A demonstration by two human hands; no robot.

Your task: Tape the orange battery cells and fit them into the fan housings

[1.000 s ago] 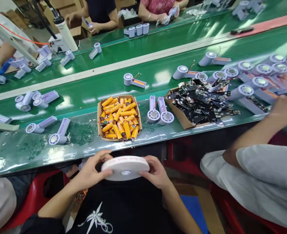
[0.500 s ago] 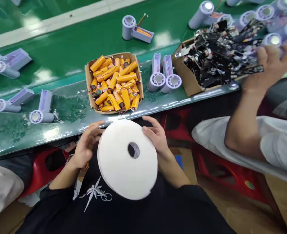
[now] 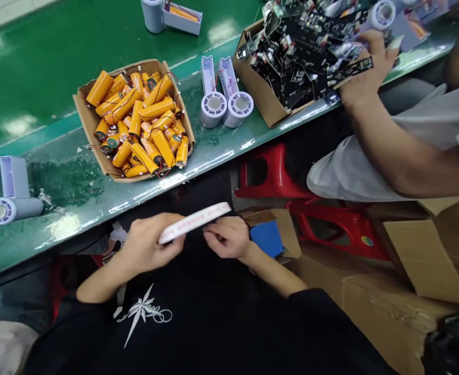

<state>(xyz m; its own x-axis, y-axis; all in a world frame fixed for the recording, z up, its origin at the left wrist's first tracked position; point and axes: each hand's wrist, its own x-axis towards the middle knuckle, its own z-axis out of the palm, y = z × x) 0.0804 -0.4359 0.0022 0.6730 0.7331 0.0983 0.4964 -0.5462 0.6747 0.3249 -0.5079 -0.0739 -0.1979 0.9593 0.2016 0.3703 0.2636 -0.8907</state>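
Observation:
Over my lap, my left hand (image 3: 145, 245) is closed on the near edge of a flat white tape roll (image 3: 195, 222), which is turned edge-on with red print along its rim. Just beneath the roll, my right hand (image 3: 228, 237) has its fingers curled and pinched at the rim; what they grip is too small to make out. Both hands hover below the front edge of the green bench (image 3: 38, 208).
A cardboard tray of orange batteries (image 3: 136, 122) sits on the bench ahead. Two lilac fan housings (image 3: 225, 99) lie right of it, another (image 3: 11, 195) at far left. A co-worker's hand (image 3: 364, 65) reaches into a box of black circuit boards (image 3: 292, 47). Red stools and cardboard boxes (image 3: 420, 250) stand below.
The roll, flat face up half a second ago, is now tilted edge-on and lower. My right hand has slid under its rim. The view has dipped toward my lap.

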